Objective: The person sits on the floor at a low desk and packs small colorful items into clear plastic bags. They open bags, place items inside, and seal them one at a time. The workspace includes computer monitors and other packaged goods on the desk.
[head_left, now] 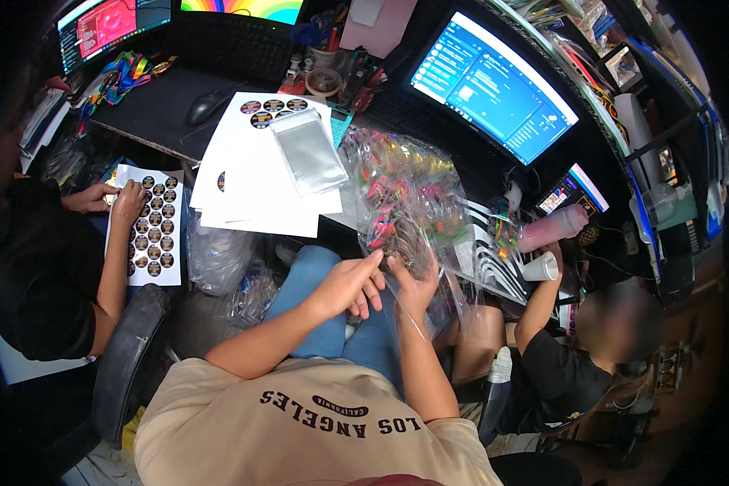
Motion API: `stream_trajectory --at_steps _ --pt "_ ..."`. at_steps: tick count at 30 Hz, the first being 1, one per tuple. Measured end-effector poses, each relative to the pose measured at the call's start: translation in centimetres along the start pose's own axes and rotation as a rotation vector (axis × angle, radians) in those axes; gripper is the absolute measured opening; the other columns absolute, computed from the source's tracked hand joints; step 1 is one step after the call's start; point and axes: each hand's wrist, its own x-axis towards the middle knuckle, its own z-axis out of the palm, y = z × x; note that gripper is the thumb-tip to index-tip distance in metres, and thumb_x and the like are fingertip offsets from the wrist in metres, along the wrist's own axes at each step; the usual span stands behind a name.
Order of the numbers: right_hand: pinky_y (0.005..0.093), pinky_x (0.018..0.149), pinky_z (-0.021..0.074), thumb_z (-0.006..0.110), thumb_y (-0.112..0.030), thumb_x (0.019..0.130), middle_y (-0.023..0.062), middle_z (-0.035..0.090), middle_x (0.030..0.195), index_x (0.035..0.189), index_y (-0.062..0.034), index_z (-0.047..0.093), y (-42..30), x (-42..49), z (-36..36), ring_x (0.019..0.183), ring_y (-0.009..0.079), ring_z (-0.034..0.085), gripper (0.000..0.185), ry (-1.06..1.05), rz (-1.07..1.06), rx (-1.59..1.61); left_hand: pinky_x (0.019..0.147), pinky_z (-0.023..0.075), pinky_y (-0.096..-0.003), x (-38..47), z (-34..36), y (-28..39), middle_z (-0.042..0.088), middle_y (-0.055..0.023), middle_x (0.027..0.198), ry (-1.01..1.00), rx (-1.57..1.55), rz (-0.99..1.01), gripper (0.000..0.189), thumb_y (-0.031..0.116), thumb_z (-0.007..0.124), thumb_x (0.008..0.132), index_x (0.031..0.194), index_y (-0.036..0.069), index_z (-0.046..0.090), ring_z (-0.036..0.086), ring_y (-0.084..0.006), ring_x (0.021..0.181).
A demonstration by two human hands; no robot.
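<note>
A large clear plastic bag [401, 194] full of small colourful items lies over the desk's edge in front of me. My right hand [416, 282] is inside or behind the film at the bag's near end, its fingers around a bunch of greyish-brown pieces. Beside it my left hand [355, 285] is held with fingers apart, its index fingertip close to the bag; nothing shows in it. White sheets [255, 206] lie on the desk to the left, one printed with round dark stickers [261, 119]. A stack of clear plastic sleeves [310, 152] rests on them.
At left, a co-worker's hands [130, 197] are at a sticker sheet [173, 276]. Another person at right reaches toward a white cup [540, 267] and a pink bottle [553, 228]. A black mouse [203, 109], coloured ribbons [121, 79], a monitor [492, 85] and filled plastic bags [219, 255] surround me.
</note>
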Motion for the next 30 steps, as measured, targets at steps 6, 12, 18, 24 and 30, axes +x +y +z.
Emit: stream_trajectory --at_steps 6,12,18,24,30 --pt "0.0331 0.095 0.0469 0.074 0.005 0.076 0.0148 0.060 0.120 0.129 0.0069 0.047 0.5 -0.1 0.0 0.110 0.0223 0.059 0.059 0.059 0.015 -0.077 0.033 0.0388 -0.0206 1.8 0.2 0.4 0.066 -0.0143 0.068 -0.027 -0.073 -0.045 0.050 0.051 0.050 0.095 0.092 0.001 0.056 0.056 -0.0134 0.040" --pt "0.0327 0.094 0.0476 0.072 0.004 0.078 0.0150 0.061 0.119 0.131 0.0059 0.045 -0.2 -0.3 -0.1 0.107 0.0215 0.061 0.059 -0.029 0.002 -0.067 0.033 0.0384 -0.0215 1.4 -0.2 0.5 0.065 -0.0125 0.066 -0.094 -0.352 -0.154 0.044 0.045 0.057 0.095 0.091 0.001 0.058 0.056 -0.0125 0.040" --pt "0.0326 0.093 0.0481 0.068 0.003 0.082 0.0145 0.062 0.118 0.135 0.0054 0.041 0.7 -0.4 -0.5 0.106 0.0195 0.061 0.059 -0.056 -0.037 -0.065 0.034 0.0345 -0.0207 3.7 0.7 -0.5 0.063 -0.0096 0.062 0.051 0.082 0.030 0.046 0.047 0.057 0.095 0.086 0.002 0.060 0.054 -0.0102 0.040" --pt "0.0323 0.093 0.0481 0.067 0.003 0.082 0.0137 0.062 0.119 0.135 0.0048 0.042 1.3 -0.4 -0.6 0.105 0.0190 0.061 0.058 -0.073 -0.088 -0.084 0.033 0.0324 -0.0193 3.5 0.5 -0.8 0.061 -0.0074 0.058 0.005 -0.054 0.036 0.041 0.044 0.054 0.097 0.081 0.005 0.056 0.051 -0.0091 0.038" --pt "0.0316 0.092 0.0487 0.069 0.004 0.081 0.0130 0.062 0.118 0.134 0.0037 0.044 1.2 -0.4 -0.5 0.104 0.0186 0.061 0.059 -0.036 -0.011 -0.058 0.033 0.0346 -0.0225 3.2 0.7 -0.3 0.059 -0.0077 0.056 -0.008 0.010 -0.128 0.045 0.046 0.053 0.096 0.084 0.002 0.056 0.052 -0.0114 0.039"
